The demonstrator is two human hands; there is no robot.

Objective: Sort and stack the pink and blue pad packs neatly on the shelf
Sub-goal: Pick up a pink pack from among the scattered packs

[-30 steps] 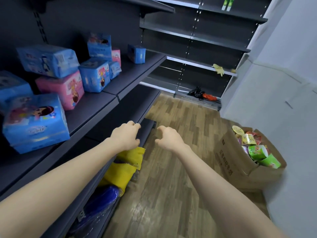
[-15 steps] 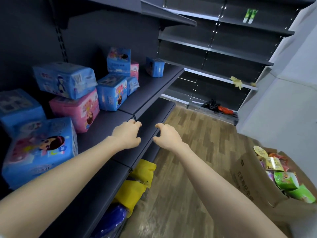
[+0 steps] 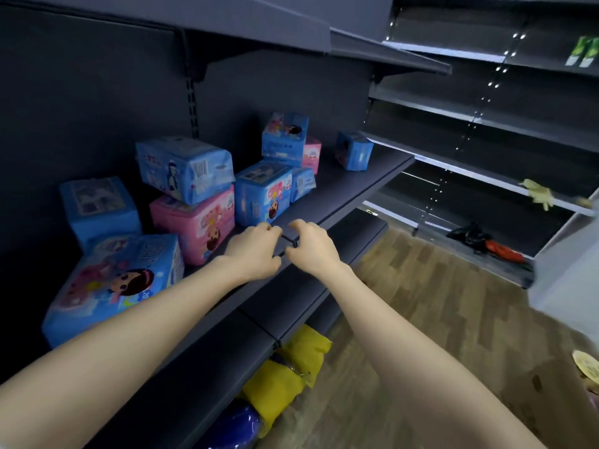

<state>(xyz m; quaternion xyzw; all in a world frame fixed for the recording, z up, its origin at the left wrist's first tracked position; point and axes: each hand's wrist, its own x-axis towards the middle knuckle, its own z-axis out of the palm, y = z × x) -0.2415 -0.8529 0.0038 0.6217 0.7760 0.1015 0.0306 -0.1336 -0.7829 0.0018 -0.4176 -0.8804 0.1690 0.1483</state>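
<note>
Pad packs [image 3: 262, 196] lie jumbled on the shelf [image 3: 343, 189] — blue ones mixed with a pink pack [image 3: 194, 225]. They look soft, light and slippery in film wrap, so best squeezed by the broad sides. Left hand [image 3: 254, 251] and right hand [image 3: 311, 247] hover at the shelf's front edge — fingers loosely curled, empty.

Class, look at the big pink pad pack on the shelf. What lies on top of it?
A blue pad pack lies askew on the pink pad pack, covering most of its top. Whatever stands behind them is hidden.
</note>
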